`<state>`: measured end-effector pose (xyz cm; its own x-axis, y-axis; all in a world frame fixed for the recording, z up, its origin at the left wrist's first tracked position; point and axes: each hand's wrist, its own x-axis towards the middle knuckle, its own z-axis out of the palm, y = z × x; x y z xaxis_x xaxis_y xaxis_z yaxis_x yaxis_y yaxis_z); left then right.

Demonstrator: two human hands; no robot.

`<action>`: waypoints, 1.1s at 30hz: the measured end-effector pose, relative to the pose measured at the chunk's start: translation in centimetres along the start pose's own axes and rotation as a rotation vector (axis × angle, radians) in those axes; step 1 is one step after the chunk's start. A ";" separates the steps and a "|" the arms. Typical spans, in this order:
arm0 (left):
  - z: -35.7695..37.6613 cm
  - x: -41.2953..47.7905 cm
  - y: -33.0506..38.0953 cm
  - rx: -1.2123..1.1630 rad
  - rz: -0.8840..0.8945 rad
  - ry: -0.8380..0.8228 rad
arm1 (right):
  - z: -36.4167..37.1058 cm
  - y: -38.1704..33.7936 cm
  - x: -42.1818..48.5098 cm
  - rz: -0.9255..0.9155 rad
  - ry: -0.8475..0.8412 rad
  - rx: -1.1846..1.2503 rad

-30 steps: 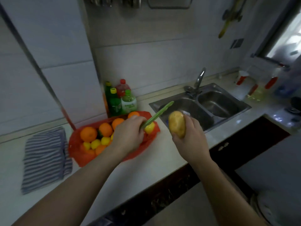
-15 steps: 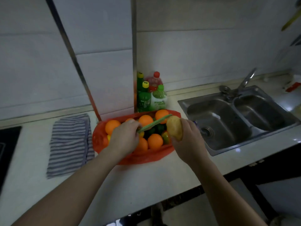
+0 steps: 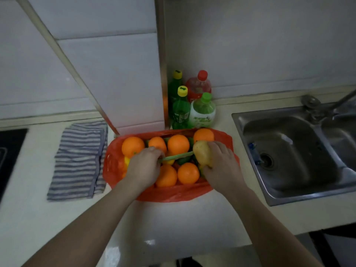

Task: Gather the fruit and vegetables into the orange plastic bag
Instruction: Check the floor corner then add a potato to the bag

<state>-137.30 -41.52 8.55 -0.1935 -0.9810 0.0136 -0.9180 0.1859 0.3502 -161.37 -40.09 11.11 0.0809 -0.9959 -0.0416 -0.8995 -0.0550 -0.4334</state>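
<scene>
The left grip (image 3: 143,169) is closed, its fingers curled round one end of a long thin green vegetable (image 3: 178,156), which stretches sideways over the fruit towards the other hand. The right grip (image 3: 221,166) is clamped on a pale yellow potato (image 3: 202,153), with fingers wrapped behind it and the potato standing roughly on end. Both hands are low over the open mouth of the orange plastic bag (image 3: 173,194), the left over its middle and the right over its right side; whether the potato touches the fruit beneath cannot be told. The bag lies on the pale worktop (image 3: 173,228), spread wide and already holding several oranges (image 3: 178,144), something yellow at its left edge (image 3: 126,161) and dark green pieces (image 3: 183,161) between the oranges. Just behind the bag, in the corner of the tiled wall, stand four plastic bottles (image 3: 201,111): two green with yellow caps, one red with a red cap and one pale with a green cap. To the left of the bag lies a folded blue and white striped cloth (image 3: 79,160), and beyond it the corner of a black hob (image 3: 9,151). To the right, set into the worktop, is a steel sink (image 3: 289,151) with its tap (image 3: 316,105) at the back.
</scene>
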 end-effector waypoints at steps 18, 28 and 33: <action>3.0 0.1 -0.9 -0.017 -0.101 -0.032 | 2.6 2.0 4.0 -0.224 -0.138 0.013; 3.2 -0.1 -0.7 -0.004 -0.156 -0.034 | 3.6 2.6 4.6 -0.305 -0.186 0.008; 2.9 -0.2 -0.1 -0.003 -0.148 -0.025 | 3.4 2.7 4.4 -0.304 -0.189 0.009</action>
<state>-138.17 -41.23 5.78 -0.0642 -0.9960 -0.0615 -0.9361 0.0388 0.3496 -161.99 -44.35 6.65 0.4234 -0.9029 -0.0747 -0.8183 -0.3457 -0.4592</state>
